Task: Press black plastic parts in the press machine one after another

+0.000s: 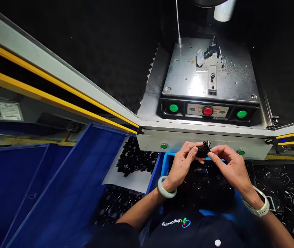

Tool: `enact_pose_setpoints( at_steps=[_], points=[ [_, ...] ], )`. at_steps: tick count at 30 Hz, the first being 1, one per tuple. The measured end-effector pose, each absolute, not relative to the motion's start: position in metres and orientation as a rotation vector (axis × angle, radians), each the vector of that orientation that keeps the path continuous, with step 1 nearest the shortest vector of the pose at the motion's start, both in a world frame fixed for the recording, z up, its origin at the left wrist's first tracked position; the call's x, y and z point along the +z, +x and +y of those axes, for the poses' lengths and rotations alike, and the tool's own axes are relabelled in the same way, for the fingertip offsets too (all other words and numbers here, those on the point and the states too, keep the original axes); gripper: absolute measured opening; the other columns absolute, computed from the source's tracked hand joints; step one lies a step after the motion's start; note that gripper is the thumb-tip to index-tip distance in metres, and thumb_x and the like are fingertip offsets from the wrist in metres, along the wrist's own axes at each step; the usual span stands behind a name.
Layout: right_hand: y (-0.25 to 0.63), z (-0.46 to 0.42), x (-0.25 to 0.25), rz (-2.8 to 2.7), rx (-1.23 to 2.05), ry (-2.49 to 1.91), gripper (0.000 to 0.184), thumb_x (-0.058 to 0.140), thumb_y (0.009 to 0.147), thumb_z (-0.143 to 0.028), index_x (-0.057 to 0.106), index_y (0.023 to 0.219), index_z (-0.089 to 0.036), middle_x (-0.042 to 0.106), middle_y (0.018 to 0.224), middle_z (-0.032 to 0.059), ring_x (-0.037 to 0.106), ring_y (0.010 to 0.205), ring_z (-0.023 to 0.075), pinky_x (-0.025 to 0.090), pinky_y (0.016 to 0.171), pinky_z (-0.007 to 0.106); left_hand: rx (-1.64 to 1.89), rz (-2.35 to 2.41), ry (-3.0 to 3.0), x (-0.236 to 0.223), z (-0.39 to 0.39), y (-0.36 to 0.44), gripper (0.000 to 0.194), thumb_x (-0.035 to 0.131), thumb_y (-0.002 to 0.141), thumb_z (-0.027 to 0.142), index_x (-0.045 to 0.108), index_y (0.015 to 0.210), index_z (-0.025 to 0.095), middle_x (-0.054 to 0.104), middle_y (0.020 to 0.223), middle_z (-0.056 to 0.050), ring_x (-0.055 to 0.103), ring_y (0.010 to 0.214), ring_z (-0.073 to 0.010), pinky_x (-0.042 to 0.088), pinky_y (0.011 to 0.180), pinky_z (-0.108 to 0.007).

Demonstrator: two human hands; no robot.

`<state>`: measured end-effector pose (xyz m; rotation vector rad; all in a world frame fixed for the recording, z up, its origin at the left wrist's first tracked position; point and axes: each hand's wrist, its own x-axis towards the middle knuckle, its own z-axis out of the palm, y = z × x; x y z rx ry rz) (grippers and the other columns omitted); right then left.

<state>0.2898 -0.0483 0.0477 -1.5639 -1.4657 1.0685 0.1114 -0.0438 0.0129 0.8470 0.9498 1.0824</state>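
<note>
My left hand and my right hand meet in front of the machine's pale front panel. Between their fingertips they pinch a small black plastic part, with a metal bit showing at its top end. Its exact shape is partly hidden by my fingers. Below my hands sits a bright blue bin heaped with similar black parts. A pale green bangle circles my left wrist, and a white band circles my right.
Above the panel stands a steel plate carrying a clamp fixture, with green buttons and a red stop button below it. Yellow-striped guard frames angle left. Black parts lie on white sheet and at right. Large blue bins stand left.
</note>
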Motion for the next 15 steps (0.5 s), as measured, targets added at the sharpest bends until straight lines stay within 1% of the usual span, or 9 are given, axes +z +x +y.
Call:
enact_pose_setpoints(
  at_steps=[1, 3, 6, 8, 10, 12, 13, 14, 15],
  points=[
    [0.289, -0.046, 0.046, -1.46, 1.079, -1.554, 0.026, 0.074, 0.091, -0.047, 0.073, 0.092, -0.021, 0.074, 0.087, 0.0035, 0.069, 0.077, 0.0158, 0.058, 0.076, 0.031, 1.106, 0.974, 0.918, 0.014, -0.042, 0.112, 0.033, 0.063, 0.102, 0.048, 0.077, 0.119, 0.024, 0.062, 0.116, -0.006, 0.07, 0.082, -0.0142, 0.062, 0.077, -0.03],
    [0.289, -0.041, 0.044, -1.432, 1.097, -1.523, 0.028, 0.074, 0.091, -0.048, 0.073, 0.093, -0.02, 0.074, 0.087, 0.0037, 0.07, 0.078, 0.0164, 0.059, 0.077, 0.031, 1.168, 1.033, 1.099, 0.019, -0.034, 0.113, 0.029, 0.066, 0.101, 0.046, 0.077, 0.118, 0.024, 0.064, 0.113, -0.005, 0.07, 0.085, -0.0156, 0.061, 0.078, -0.031],
    [0.291, -0.023, 0.048, -1.443, 1.1, -1.478, 0.03, 0.074, 0.091, -0.049, 0.073, 0.094, -0.02, 0.074, 0.087, 0.0038, 0.071, 0.078, 0.0169, 0.06, 0.075, 0.031, 1.259, 1.113, 1.398, 0.033, -0.011, 0.108, 0.019, 0.077, 0.094, 0.033, 0.078, 0.11, 0.024, 0.069, 0.103, -0.004, 0.069, 0.091, -0.0174, 0.059, 0.082, -0.032],
    [0.293, 0.005, 0.061, -1.541, 1.065, -1.429, 0.03, 0.072, 0.093, -0.05, 0.074, 0.096, -0.02, 0.075, 0.087, 0.004, 0.071, 0.078, 0.0171, 0.06, 0.075, 0.032, 1.304, 1.135, 1.536, 0.045, 0.015, 0.102, 0.012, 0.076, 0.093, 0.026, 0.079, 0.104, 0.024, 0.071, 0.099, -0.004, 0.067, 0.092, -0.0174, 0.057, 0.082, -0.032],
    [0.292, 0.05, 0.081, -1.652, 0.855, -1.39, 0.03, 0.066, 0.097, -0.048, 0.075, 0.1, -0.02, 0.076, 0.097, 0.006, 0.071, 0.087, 0.018, 0.06, 0.082, 0.033, 1.356, 1.142, 1.59, 0.058, 0.051, 0.097, 0.009, 0.074, 0.093, 0.025, 0.079, 0.1, 0.022, 0.073, 0.099, -0.004, 0.066, 0.09, -0.0166, 0.055, 0.077, -0.031],
    [0.285, 0.11, 0.102, -1.691, 0.46, -1.422, 0.031, 0.06, 0.101, -0.046, 0.073, 0.113, -0.019, 0.073, 0.118, 0.01, 0.068, 0.107, 0.0202, 0.057, 0.097, 0.038, 1.406, 1.145, 1.537, 0.07, 0.092, 0.095, 0.009, 0.075, 0.093, 0.025, 0.078, 0.098, 0.019, 0.073, 0.1, -0.005, 0.065, 0.082, -0.0141, 0.054, 0.07, -0.029],
    [0.279, 0.144, 0.111, -1.684, 0.265, -1.48, 0.037, 0.06, 0.101, -0.046, 0.069, 0.122, -0.017, 0.069, 0.128, 0.0127, 0.064, 0.117, 0.0225, 0.053, 0.104, 0.043, 1.423, 1.147, 1.476, 0.076, 0.114, 0.096, 0.009, 0.076, 0.092, 0.023, 0.077, 0.098, 0.016, 0.073, 0.099, -0.005, 0.064, 0.078, -0.0125, 0.053, 0.067, -0.028],
    [0.273, 0.177, 0.119, -1.674, 0.143, -1.574, 0.049, 0.063, 0.099, -0.05, 0.063, 0.133, -0.014, 0.063, 0.135, 0.0162, 0.059, 0.126, 0.0265, 0.049, 0.109, 0.05, 1.435, 1.155, 1.401, 0.081, 0.136, 0.098, 0.01, 0.077, 0.091, 0.021, 0.075, 0.097, 0.013, 0.073, 0.096, -0.005, 0.063, 0.073, -0.0108, 0.053, 0.065, -0.026],
    [0.267, 0.208, 0.126, -1.664, 0.1, -1.675, 0.063, 0.064, 0.097, -0.055, 0.057, 0.139, -0.008, 0.058, 0.14, 0.0206, 0.055, 0.133, 0.0321, 0.045, 0.111, 0.059, 1.44, 1.172, 1.326, 0.087, 0.156, 0.101, 0.01, 0.077, 0.09, 0.018, 0.073, 0.096, 0.011, 0.073, 0.093, -0.005, 0.062, 0.069, -0.0093, 0.053, 0.063, -0.025]
  ],
)
